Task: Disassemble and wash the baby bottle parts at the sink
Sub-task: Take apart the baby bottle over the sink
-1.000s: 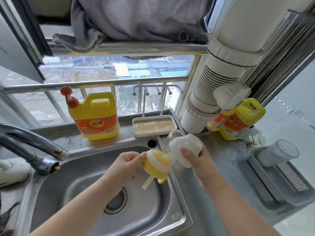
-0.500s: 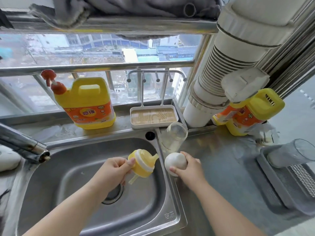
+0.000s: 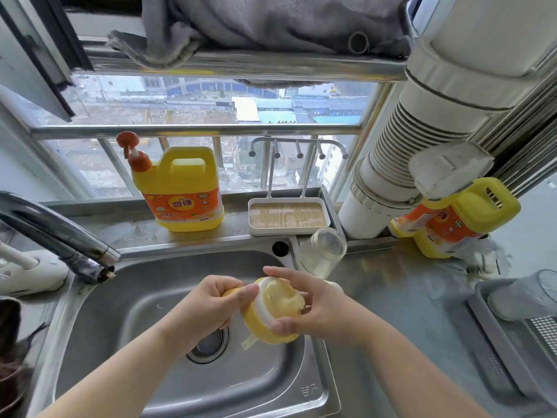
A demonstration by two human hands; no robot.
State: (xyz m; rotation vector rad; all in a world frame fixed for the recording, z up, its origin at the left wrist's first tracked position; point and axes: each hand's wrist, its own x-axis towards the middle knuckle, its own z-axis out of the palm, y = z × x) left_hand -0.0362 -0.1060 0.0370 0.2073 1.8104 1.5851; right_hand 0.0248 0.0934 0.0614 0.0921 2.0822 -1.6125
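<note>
Over a steel sink (image 3: 90, 312), both hands grip a yellow bottle cap (image 3: 271, 309): the left hand (image 3: 205, 309) curls around its far end, while the right hand (image 3: 313, 306) pinches its rim between thumb and fingers. A pale straw (image 3: 248, 342) juts from beneath the cap. The clear bottle (image 3: 322, 254) lies on its side on the counter just behind the sink, right of a wood-grain tray (image 3: 287, 217). A yellow detergent jug (image 3: 180, 191) stands on the sill behind the sink. The tap (image 3: 60, 236) reaches in from the sink's left. A grey drying rack (image 3: 506, 342) is cut off at the right edge.
</note>
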